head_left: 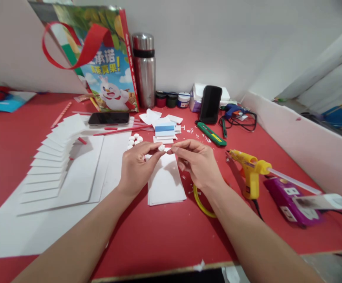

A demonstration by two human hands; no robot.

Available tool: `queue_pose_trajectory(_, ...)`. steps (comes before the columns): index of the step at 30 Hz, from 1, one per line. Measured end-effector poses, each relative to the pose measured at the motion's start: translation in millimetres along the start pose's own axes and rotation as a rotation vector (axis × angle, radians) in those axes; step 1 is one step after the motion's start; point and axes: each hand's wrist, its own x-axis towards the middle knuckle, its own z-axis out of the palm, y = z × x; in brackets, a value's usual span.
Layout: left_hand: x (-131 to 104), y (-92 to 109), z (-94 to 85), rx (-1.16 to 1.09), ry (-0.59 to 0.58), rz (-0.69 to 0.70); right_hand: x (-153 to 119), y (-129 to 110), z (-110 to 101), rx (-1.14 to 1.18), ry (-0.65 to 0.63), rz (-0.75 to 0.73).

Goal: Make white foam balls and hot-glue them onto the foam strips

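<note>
White piece (pixel 161 147) in pinch of left hand (pixel 137 165)

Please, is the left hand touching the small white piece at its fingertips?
Touching. The head view shows it: the left hand has the small white piece pinched between thumb and finger.

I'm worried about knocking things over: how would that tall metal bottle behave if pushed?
The metal bottle would probably tip if pushed near the top, being tall and narrow. Its shiny side looks hard and may be slippery. Once lying down, its round body could roll.
</note>
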Motion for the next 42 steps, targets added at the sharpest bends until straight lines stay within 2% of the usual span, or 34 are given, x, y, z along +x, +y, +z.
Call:
queue_pose_trajectory(6,-0.4,-0.6,1.0,0.008,0.011,0.001,2.7,-4.6,-2.8,0.1,0.029,0.015)
queue_pose_trajectory(13,0.1,-0.1,0.8,-0.003,0.013,-0.01,2.2,-5.4,-4.2,0.066,-0.039,0.016)
queue_pose_trajectory(15,0.1,-0.2,0.7,-0.013,0.015,0.004,2.1,-3.3,-4.4,0.025,-0.017,0.007)
queue_pose_trajectory(17,0.0,-0.5,0.9,-0.017,0.024,0.018,2.7,-0.6,-5.5,-0.076,0.04,-0.071)
queue_pose_trajectory(20,0.1,-0.4,1.7,-0.014,0.028,0.038,4.2,1.4,-7.8,-0.29,0.084,-0.301)
queue_pose_trajectory(22,0.3,0.3,2.2,-0.021,0.025,0.053,4.5,0.5,-8.5,-0.366,0.085,-0.366)
queue_pose_trajectory(23,0.4,0.7,2.3,-0.026,0.028,0.063,4.4,-0.3,-8.3,-0.359,0.075,-0.332)
queue_pose_trajectory(27,-0.1,2.0,1.0,-0.032,0.044,0.125,2.7,-2.1,-5.5,-0.162,-0.05,-0.037)
queue_pose_trajectory(29,-1.1,1.8,0.2,-0.021,0.038,0.151,1.9,-1.1,-4.4,-0.101,-0.093,0.027)
queue_pose_trajectory(33,-2.9,1.2,0.3,-0.031,-0.006,0.128,1.9,1.3,-4.3,-0.094,-0.083,0.048)
queue_pose_trajectory(38,-1.8,3.0,2.6,-0.193,-0.119,-0.065,2.5,0.2,-5.6,-0.15,-0.086,0.009)
queue_pose_trajectory(42,-1.1,2.0,3.4,-0.246,-0.116,-0.163,3.1,0.4,-5.8,-0.222,-0.096,-0.057)
